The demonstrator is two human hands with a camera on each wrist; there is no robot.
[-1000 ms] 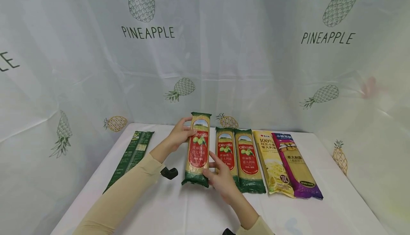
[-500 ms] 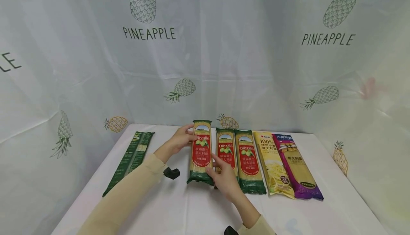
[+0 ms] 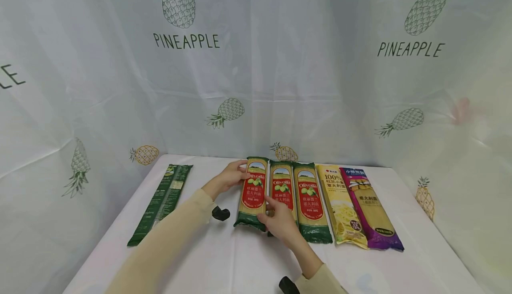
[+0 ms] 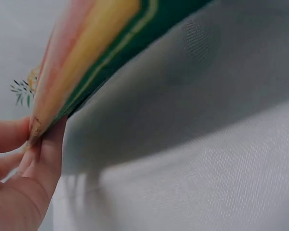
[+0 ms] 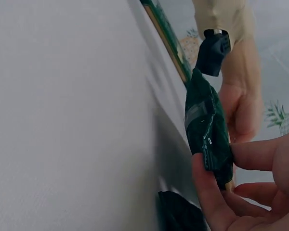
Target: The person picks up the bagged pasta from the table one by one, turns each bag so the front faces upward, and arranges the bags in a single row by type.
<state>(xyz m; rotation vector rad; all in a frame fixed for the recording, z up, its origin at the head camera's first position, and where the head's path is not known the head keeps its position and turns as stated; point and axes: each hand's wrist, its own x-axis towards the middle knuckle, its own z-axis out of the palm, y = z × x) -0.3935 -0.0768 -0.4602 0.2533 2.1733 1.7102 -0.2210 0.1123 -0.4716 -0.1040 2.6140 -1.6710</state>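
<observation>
Both hands hold one pack of spaghetti (image 3: 253, 191), red-labelled with green ends, slightly raised over the white table. My left hand (image 3: 228, 178) pinches its upper left edge; in the left wrist view, thumb and fingers of the left hand (image 4: 21, 187) nip the pack (image 4: 82, 53). Its lower right corner is gripped by my right hand (image 3: 282, 223). The right wrist view shows the right hand (image 5: 265, 187) pinching the pack's green end (image 5: 208, 130), with a shadow beneath. Close on the right lies a matching spaghetti pack (image 3: 282, 183), partly covered by the right hand.
Another matching pack (image 3: 311, 200), a yellow pasta pack (image 3: 344, 207) and a purple one (image 3: 374, 209) continue the row rightward. A green pack (image 3: 164, 200) lies apart at the left, patterned side hidden. Behind the table (image 3: 248, 267) hangs a pineapple-print curtain (image 3: 304, 71).
The held spaghetti pack has come down and shifted right, closer to the row of packs. My left hand moved right and down with it; the right hand shifted only slightly.
</observation>
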